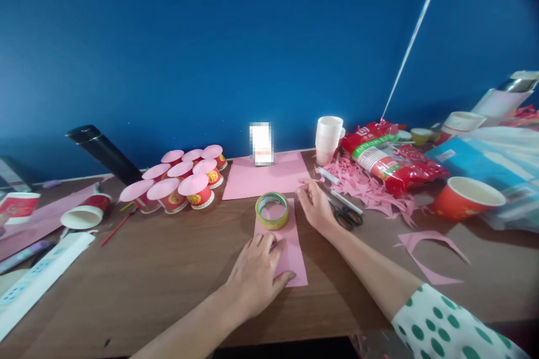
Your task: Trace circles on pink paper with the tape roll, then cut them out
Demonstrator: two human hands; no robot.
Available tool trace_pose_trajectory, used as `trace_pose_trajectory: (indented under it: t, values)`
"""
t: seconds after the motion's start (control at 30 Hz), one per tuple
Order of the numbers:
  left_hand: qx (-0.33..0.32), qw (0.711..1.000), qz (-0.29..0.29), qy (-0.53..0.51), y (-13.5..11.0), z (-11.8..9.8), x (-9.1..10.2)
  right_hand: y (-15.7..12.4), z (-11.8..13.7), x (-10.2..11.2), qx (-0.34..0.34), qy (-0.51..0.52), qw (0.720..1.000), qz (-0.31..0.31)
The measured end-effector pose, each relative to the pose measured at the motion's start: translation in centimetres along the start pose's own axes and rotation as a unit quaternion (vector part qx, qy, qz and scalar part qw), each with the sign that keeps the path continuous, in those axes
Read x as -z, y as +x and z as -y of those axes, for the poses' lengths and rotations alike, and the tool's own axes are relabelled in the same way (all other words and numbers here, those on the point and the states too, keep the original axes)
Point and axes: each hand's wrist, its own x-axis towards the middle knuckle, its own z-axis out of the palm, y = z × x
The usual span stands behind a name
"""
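Observation:
My left hand (259, 269) lies spread over the lower part of a pink paper strip (297, 261), its thumb stretched to the right. Just beyond its fingertips, a yellow tape roll (272, 211) rests on its side on the strip's upper end. My right hand (315, 205) is to the right of the roll, fingers loosely bent and apart, near the corner of a larger pink sheet (265, 178). I see nothing held in it. Black-handled scissors (349, 219) and a white pen (346, 202) lie close beside it, partly hidden behind the hand.
Several red cups topped with pink discs (196, 185) stand left. Stacked white cups (328, 140), pink scraps (366, 185), a red packet (391, 160) and an orange cup (467, 199) are right. A black flask (105, 151) leans left; a blurred bright object (261, 144) stands behind.

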Motion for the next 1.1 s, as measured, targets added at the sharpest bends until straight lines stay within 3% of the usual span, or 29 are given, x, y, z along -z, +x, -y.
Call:
trace_pose_trajectory:
  t: [0.17,0.3,0.43,0.57,0.77,1.1]
  values:
    - [-0.009,1.000,-0.015,-0.010,0.2,-0.3,-0.1,0.0,0.0,0.1,0.005,0.001,1.000,0.001]
    - [0.009,0.998,-0.047,-0.040,-0.5,1.3,-0.1,-0.1,0.5,0.2,0.004,-0.009,1.000,-0.002]
    - [0.027,0.994,-0.104,-0.022,-1.5,4.0,-0.4,-0.4,1.0,0.0,0.003,-0.005,0.998,0.061]
    - [0.020,0.992,-0.117,-0.031,-1.9,5.5,-1.0,-1.0,1.2,-0.6,0.046,-0.046,0.990,0.125]
    - [0.029,0.992,-0.117,-0.041,-1.8,5.1,-0.9,-1.3,1.1,-1.3,0.118,-0.105,0.974,0.163]
    - [0.039,0.993,-0.108,-0.036,-1.9,5.0,-0.5,-1.0,1.6,-1.2,0.136,-0.103,0.971,0.166]
